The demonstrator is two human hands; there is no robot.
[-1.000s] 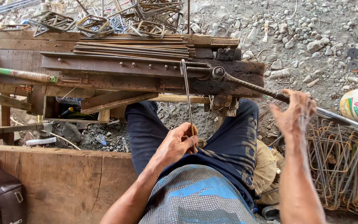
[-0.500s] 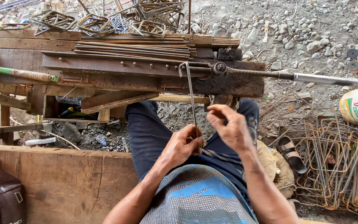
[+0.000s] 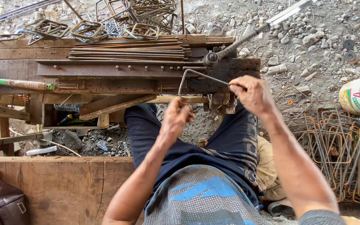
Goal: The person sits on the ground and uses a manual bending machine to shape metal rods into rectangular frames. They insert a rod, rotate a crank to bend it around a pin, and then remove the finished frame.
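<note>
Both the left hand [image 3: 176,118] and right hand [image 3: 251,93] seemingly grip a thin, rusty, twice-bent steel rod [image 3: 196,75].

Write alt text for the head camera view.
Both hands grip a bent steel rod at a wooden bending bench: right hand on one end, left hand on the other. Straight rods lie on the bench; finished stirrups sit at right.

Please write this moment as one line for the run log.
left hand: holds bent steel rod | right hand: holds rod's other end | rod: on wooden bending bench | lever: not held
</note>
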